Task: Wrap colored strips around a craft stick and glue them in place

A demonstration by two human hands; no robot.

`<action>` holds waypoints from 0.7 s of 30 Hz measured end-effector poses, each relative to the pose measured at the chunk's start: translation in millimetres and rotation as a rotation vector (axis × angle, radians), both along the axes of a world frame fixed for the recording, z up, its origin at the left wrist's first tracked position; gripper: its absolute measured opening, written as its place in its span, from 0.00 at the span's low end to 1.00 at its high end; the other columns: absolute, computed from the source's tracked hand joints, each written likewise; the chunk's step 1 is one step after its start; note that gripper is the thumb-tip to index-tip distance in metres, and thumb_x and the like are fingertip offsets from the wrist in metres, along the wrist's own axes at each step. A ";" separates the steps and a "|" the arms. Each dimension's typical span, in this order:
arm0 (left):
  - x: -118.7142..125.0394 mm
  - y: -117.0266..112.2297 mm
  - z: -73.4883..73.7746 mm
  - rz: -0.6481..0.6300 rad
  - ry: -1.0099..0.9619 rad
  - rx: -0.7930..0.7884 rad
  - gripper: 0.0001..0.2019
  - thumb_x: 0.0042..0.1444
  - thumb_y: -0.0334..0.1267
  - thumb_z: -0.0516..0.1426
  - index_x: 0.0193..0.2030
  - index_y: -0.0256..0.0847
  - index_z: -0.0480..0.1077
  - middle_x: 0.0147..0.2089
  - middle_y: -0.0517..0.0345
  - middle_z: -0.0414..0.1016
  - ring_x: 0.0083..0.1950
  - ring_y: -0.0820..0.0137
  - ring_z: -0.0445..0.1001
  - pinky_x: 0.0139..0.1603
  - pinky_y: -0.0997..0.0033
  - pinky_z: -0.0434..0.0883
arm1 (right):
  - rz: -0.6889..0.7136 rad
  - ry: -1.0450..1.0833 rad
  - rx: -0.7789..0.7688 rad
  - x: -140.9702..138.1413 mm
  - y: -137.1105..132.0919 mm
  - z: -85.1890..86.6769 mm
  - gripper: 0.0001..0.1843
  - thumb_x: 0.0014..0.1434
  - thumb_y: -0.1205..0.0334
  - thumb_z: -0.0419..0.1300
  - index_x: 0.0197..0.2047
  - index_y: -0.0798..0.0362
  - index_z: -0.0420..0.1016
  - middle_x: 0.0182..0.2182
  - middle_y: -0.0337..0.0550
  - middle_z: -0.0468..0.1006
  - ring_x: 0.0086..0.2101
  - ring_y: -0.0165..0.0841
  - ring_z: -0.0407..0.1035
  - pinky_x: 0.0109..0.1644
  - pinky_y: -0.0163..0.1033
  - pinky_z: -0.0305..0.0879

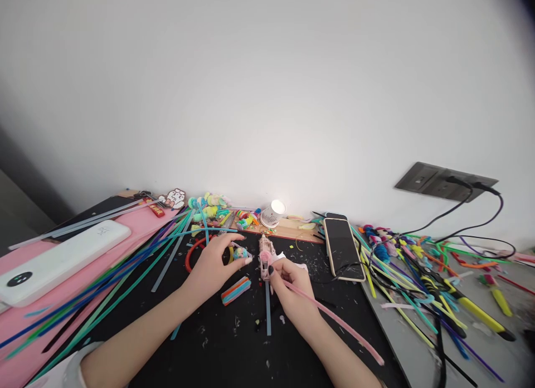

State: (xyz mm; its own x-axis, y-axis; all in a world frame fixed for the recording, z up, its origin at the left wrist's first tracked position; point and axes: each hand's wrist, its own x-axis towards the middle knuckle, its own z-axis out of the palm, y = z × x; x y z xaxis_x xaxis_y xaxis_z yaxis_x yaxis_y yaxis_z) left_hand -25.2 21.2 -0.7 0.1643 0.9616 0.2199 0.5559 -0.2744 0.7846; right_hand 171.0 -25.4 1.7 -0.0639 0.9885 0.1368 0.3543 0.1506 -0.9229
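My left hand (213, 262) is curled, thumb and fingers round a small blue and yellow fuzzy ball (241, 253). My right hand (295, 285) is closed on a pink pipe cleaner (346, 328), whose long free end trails over the wrist toward the lower right. Just at the right fingertips lies a pale pink tool that looks like a glue gun (264, 244); the fingers partly cover it, so I cannot tell whether they touch it. A translucent glue stick (268, 313) lies in line below it. Between the hands is a bundle of orange, white and blue pieces (236, 291).
A white paper cup (273, 213) stands against the wall. Right of it lies a phone (343, 247). Loose pipe cleaners and yellow-handled pliers (480, 310) cover the right side. A white power bank (62, 261) rests on pink material at left. Cables run from the wall socket (445, 182).
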 end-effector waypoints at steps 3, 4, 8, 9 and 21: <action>0.6 1.6 -6.5 -0.059 0.038 -0.063 0.21 0.53 0.40 0.59 0.55 0.45 0.68 0.51 0.51 0.77 0.57 0.57 0.72 0.56 0.56 0.68 | 0.003 0.011 -0.009 0.1 0.0 0.1 0.13 0.58 0.55 0.55 0.26 0.52 0.67 0.18 0.32 0.60 0.20 0.29 0.55 0.26 0.34 0.49; 0.6 1.9 -7.5 -0.065 0.035 -0.074 0.20 0.54 0.39 0.58 0.55 0.45 0.68 0.51 0.51 0.77 0.57 0.57 0.73 0.57 0.56 0.68 | 0.006 0.020 -0.012 0.2 -0.1 0.5 0.13 0.58 0.55 0.55 0.26 0.52 0.67 0.18 0.32 0.59 0.20 0.29 0.54 0.26 0.34 0.48; 0.5 0.1 -5.7 -0.060 0.011 -0.038 0.14 0.55 0.39 0.58 0.49 0.46 0.67 0.49 0.54 0.77 0.54 0.58 0.74 0.53 0.58 0.70 | 0.040 0.107 -0.040 1.0 -1.0 2.1 0.13 0.58 0.54 0.57 0.27 0.52 0.68 0.17 0.32 0.60 0.20 0.28 0.53 0.25 0.34 0.47; 0.7 -1.1 -4.7 -0.070 0.009 -0.017 0.13 0.55 0.39 0.59 0.47 0.46 0.67 0.47 0.55 0.77 0.52 0.59 0.75 0.52 0.60 0.71 | 0.055 0.140 -0.046 1.2 -1.4 2.1 0.14 0.58 0.53 0.57 0.27 0.52 0.68 0.17 0.32 0.60 0.20 0.28 0.53 0.24 0.34 0.47; 7.1 -16.7 5.0 -0.292 0.028 0.142 0.05 0.58 0.35 0.57 0.39 0.44 0.64 0.42 0.59 0.72 0.43 0.67 0.72 0.46 0.69 0.68 | 0.266 0.453 -0.281 -3.5 0.6 0.0 0.15 0.53 0.51 0.62 0.24 0.52 0.68 0.12 0.30 0.62 0.14 0.23 0.51 0.20 0.31 0.44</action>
